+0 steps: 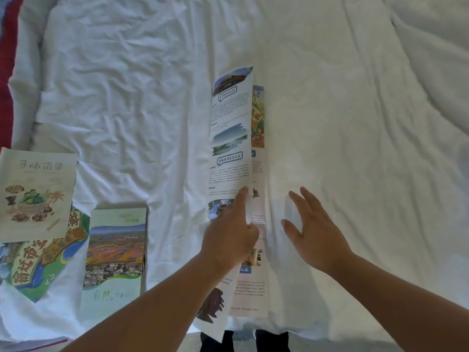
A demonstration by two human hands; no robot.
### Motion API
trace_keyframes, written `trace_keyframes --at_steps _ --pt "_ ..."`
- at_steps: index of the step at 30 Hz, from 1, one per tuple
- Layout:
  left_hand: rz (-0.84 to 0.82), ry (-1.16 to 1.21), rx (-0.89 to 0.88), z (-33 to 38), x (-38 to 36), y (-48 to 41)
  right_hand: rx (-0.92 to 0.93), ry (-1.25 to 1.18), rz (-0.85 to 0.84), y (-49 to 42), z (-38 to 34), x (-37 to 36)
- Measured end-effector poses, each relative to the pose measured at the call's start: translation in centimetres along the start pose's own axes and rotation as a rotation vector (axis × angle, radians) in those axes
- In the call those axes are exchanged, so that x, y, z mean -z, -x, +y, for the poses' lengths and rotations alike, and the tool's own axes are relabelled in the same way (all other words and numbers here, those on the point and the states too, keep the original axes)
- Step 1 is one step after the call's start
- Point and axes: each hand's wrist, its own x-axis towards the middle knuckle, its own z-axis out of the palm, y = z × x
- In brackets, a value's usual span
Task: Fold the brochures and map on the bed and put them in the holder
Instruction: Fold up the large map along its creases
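A long brochure (229,138) lies lengthwise on the white bed, folded over into a narrow strip, its upper flap lifted along the right edge. My left hand (229,235) presses on its lower half, index finger stretched forward and the other fingers curled under. My right hand (313,229) hovers open just right of the strip, fingers spread, touching nothing I can make out. At the left lie a food brochure (35,196), a folded landscape brochure (115,252) and a large illustrated map (45,265) partly under them. No holder is in view.
Wrinkled white bedding (355,123) fills most of the view. A red and blue cloth (7,72) shows at the far left edge. The bed's near edge (304,334) runs below the brochure, with dark trouser legs (271,341) beneath it.
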Motion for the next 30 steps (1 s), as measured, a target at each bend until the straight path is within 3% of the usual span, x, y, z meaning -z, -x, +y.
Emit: trace_keyframes --at_steps 8,16,22,30 --pt "-0.105 -0.123 -0.023 -0.5 -2.6 -1.9 0.049 0.000 0.014 -0.3 0.0 -0.2" --pt "-0.155 -0.527 -0.200 -4.6 -3.5 -1.0 0.196 0.143 -0.122 -1.1 -1.8 -2.3" --pt "-0.183 -0.498 -0.214 -5.7 -4.5 -0.7 0.243 0.391 -0.188 -2.7 -1.2 -4.3" --pt "-0.280 -0.549 -0.322 -8.2 -4.1 2.7 0.248 0.419 -0.245 -3.3 -0.6 -4.5"
